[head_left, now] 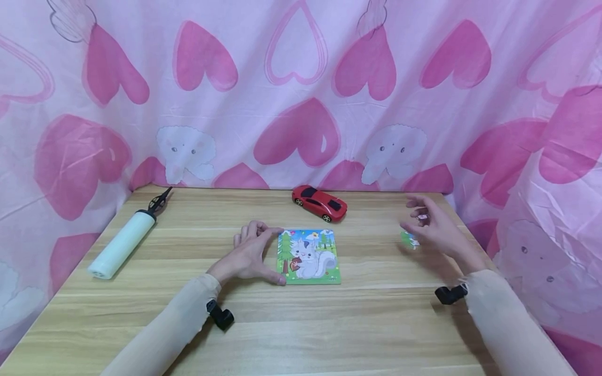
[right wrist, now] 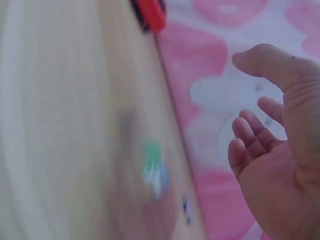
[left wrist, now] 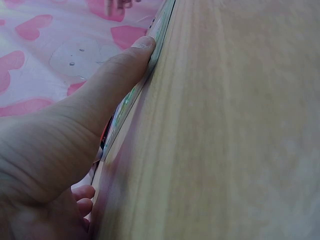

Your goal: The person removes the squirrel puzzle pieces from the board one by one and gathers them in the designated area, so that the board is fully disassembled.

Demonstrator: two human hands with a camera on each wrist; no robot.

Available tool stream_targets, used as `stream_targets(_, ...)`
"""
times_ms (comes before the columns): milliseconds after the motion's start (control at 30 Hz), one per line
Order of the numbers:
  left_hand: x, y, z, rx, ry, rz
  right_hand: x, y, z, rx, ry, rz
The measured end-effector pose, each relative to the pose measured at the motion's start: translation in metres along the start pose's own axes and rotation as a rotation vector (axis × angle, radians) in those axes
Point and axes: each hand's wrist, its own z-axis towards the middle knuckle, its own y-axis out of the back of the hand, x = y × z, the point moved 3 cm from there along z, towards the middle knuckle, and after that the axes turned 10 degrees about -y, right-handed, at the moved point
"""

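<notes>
hands: left [head_left: 246, 256] holds squirrel picture [head_left: 309, 257], right [head_left: 436, 228] above pieces [head_left: 408, 239]

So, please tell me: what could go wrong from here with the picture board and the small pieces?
The right hand hovers over the small pieces, towards the right edge of the table; a careless sweep might knock one off. The left hand touches only the left side of the squirrel picture board, so a sideways push could perhaps slide it. The red toy car stands just behind the board, and a shove away from the person might bump it.
</notes>
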Motion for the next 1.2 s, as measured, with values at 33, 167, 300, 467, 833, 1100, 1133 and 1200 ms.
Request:
stream_targets(33, 0.000, 0.000, 0.000, 0.000, 0.001, -0.001, 0.008, -0.002, 0.002, -0.009, 0.029, 0.026)
stream_targets(167, 0.002, 0.000, 0.000, 0.000, 0.001, -0.001, 0.038, -0.013, 0.003, -0.009, 0.088, 0.087)
stream_targets(300, 0.003, -0.001, 0.001, 0.009, 0.007, 0.004, 0.065, -0.025, 0.004, 0.011, 0.097, 0.136)
stream_targets(467, 0.003, -0.001, 0.002, 0.011, 0.011, -0.001, 0.087, -0.042, 0.009, 0.047, 0.098, 0.202)
stream_targets(833, 0.003, -0.001, 0.002, 0.013, 0.007, 0.005, 0.118, -0.083, 0.013, 0.134, 0.141, 0.305)
stream_targets(1100, 0.002, -0.001, 0.001, 0.003, 0.008, -0.008, 0.135, -0.115, 0.014, 0.204, 0.132, 0.378)
stream_targets(1133, 0.002, -0.001, 0.001, 0.003, 0.009, -0.008, 0.137, -0.120, 0.014, 0.211, 0.134, 0.388)
stream_targets(1200, 0.001, -0.001, 0.001, 0.004, 0.012, -0.008, 0.140, -0.129, 0.014, 0.222, 0.141, 0.394)
